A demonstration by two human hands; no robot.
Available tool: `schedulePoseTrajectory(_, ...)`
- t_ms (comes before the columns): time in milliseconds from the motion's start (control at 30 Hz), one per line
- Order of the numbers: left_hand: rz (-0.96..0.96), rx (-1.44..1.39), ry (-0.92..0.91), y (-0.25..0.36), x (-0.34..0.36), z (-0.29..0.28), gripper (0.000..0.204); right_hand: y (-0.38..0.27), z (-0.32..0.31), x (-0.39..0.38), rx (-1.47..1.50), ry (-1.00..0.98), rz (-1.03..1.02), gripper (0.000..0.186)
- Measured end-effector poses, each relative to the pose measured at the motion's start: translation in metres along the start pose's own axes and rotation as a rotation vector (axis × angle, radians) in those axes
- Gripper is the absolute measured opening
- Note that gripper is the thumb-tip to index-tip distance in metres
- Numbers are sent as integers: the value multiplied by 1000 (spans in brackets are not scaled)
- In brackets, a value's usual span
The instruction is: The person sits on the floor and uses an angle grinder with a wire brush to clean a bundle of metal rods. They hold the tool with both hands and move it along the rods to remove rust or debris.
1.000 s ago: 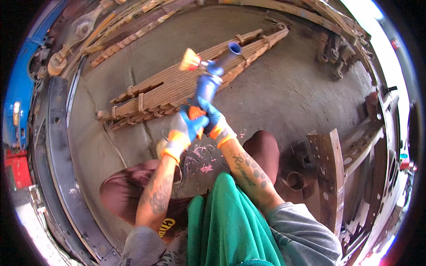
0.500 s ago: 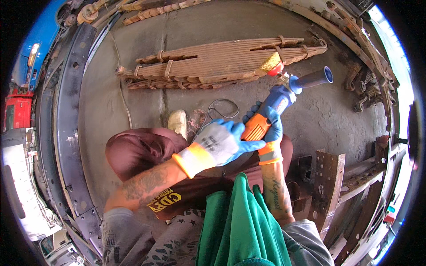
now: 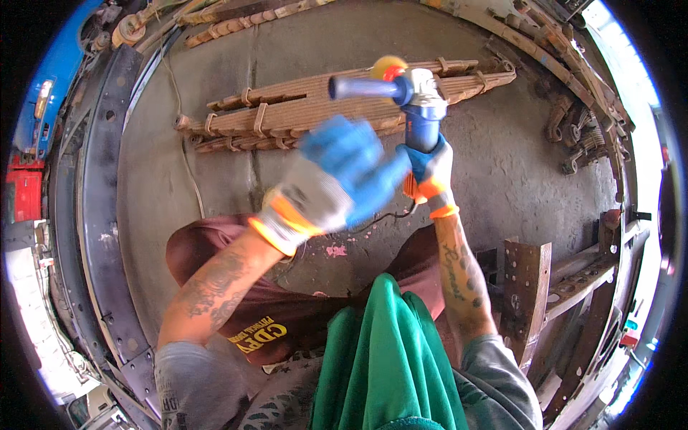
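Observation:
My right hand (image 3: 428, 165), in a blue-and-grey glove, grips the body of an angle grinder (image 3: 423, 129) with an orange lower housing and a cord hanging from it. The grinder is held upright, its blue side handle (image 3: 358, 88) pointing left and a wire cup brush (image 3: 389, 68) at the top. My left hand (image 3: 344, 172) is in the air just left of the tool, its fingers smeared by motion. Beyond, a rusty bundle of leaf springs (image 3: 308, 111) lies on the concrete floor, partly hidden behind the grinder and glove.
A long dark steel beam (image 3: 100, 222) runs along the left, beside blue and red vehicle parts (image 3: 27, 193). Rusty drilled brackets (image 3: 523, 301) stand at the lower right. Metal fittings (image 3: 577, 140) and more bars (image 3: 254, 18) lie around the far edges. My bent legs frame the floor below.
My left hand has left the grinder and risen leftward. The grinder has swung upright in my right hand, its side handle now pointing left instead of right.

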State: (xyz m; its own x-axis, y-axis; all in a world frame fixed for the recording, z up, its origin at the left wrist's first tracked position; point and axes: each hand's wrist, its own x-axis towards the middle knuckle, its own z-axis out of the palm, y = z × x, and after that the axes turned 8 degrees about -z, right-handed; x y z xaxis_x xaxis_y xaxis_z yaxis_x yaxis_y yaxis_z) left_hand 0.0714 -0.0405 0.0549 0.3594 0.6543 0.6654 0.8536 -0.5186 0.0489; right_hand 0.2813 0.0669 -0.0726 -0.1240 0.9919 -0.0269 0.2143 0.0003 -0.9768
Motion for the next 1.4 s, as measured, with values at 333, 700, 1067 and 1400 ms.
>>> schedulePoseTrajectory(333, -1228, -245, -891, -169, -66, 123, 56, 3, 63, 59, -839, -201, -117, 49)
schedulePoseTrajectory(700, -1231, -265, -1072, -242, -73, 164, 57, 0, 120, 113, -962, -349, 168, 47)
schedulePoseTrajectory(1067, -1350, -128, -1245, -275, -60, 129, 38, -43, 155, 120, -855, -493, 332, 46)
schedulePoseTrajectory(1400, -1391, -82, -1228, -303, -13, 157, 43, -33, 148, 197, -858, -564, 325, 43)
